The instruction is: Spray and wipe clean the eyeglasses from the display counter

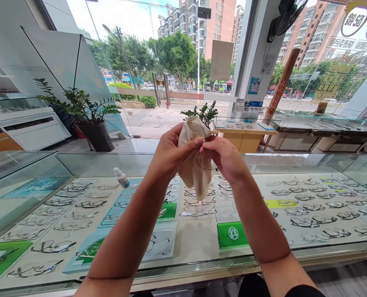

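Both hands are raised close together over the glass display case. A cream cleaning cloth (198,175) with a zigzag edge hangs from my left hand (174,148), whose fingers are closed on it. Through and beside the cloth shows part of a thin-framed pair of eyeglasses (206,168), mostly covered. My right hand (225,154) pinches at the frame's near side, its fingertips meeting those of my left hand. Which part of the frame each finger touches is hidden by the cloth.
Below, the glass display case (198,239) holds several rows of eyeglasses (307,222) and green cards. A small white spray bottle (121,177) stands on the left side. Beyond are a potted plant (93,128), a wooden counter (245,136) and large windows.
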Demonstrator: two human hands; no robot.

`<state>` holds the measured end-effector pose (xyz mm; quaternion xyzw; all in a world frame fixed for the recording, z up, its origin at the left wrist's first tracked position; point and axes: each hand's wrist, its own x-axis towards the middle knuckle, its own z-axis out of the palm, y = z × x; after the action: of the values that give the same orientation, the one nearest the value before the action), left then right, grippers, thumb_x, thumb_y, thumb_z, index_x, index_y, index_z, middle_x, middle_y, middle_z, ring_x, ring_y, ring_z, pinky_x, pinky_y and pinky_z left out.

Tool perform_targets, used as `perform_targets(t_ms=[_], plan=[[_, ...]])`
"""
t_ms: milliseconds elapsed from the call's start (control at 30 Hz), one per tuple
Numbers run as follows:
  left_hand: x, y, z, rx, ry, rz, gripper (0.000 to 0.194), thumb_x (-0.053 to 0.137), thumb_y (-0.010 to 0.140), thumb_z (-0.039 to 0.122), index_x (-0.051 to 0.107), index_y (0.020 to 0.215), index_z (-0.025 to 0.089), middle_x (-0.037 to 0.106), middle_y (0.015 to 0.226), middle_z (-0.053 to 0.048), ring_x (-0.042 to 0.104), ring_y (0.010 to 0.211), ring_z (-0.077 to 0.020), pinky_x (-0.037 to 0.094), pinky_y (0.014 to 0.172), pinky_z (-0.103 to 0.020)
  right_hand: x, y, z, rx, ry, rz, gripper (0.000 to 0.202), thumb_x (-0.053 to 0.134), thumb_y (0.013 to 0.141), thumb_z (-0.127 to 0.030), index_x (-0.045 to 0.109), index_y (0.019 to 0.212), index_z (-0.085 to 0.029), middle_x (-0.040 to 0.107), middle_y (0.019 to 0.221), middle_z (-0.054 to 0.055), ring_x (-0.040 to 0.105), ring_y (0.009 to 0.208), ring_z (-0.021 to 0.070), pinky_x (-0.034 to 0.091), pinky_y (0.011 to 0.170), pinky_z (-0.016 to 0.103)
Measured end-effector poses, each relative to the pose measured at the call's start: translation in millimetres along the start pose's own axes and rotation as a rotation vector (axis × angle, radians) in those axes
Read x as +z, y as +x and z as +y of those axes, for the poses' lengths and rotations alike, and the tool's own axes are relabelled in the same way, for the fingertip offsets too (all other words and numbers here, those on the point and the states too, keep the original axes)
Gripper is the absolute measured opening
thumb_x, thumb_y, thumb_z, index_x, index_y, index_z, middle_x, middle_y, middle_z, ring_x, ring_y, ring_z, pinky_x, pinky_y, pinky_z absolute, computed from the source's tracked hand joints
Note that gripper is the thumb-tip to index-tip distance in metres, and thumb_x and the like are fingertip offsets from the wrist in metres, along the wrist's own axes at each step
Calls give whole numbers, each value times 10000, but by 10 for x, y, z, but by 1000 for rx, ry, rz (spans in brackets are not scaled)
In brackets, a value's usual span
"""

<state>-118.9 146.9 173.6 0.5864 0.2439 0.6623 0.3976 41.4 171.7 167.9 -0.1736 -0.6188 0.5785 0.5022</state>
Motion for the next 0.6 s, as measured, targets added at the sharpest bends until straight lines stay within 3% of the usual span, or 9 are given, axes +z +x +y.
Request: perform_targets(t_ms=[167,333,600], plan=[[19,-5,-4,-6,2,20,408,1043,722,398,798,988,206,799,910,-44,771,796,-216,651,766,-349,5,5,-4,5,4,2,216,753,763,-418,712,679,-224,709,841,37,614,904,204,503,910,371],[61,-6,-21,26,9,63,410,1056,696,417,801,932,198,782,844,-27,722,714,-169,613,686,-293,9,9,7,17,20,5,201,760,748,-403,713,674,-222,705,797,23,613,856,191,502,872,362],[75,-12,-156,159,84,243,408,1008,757,530,773,839,206,740,770,-2,664,690,-144,535,635,-260,72,-5,26,53,15,-8,191,766,727,-386,697,670,-218,690,759,12,602,808,174,498,820,348]])
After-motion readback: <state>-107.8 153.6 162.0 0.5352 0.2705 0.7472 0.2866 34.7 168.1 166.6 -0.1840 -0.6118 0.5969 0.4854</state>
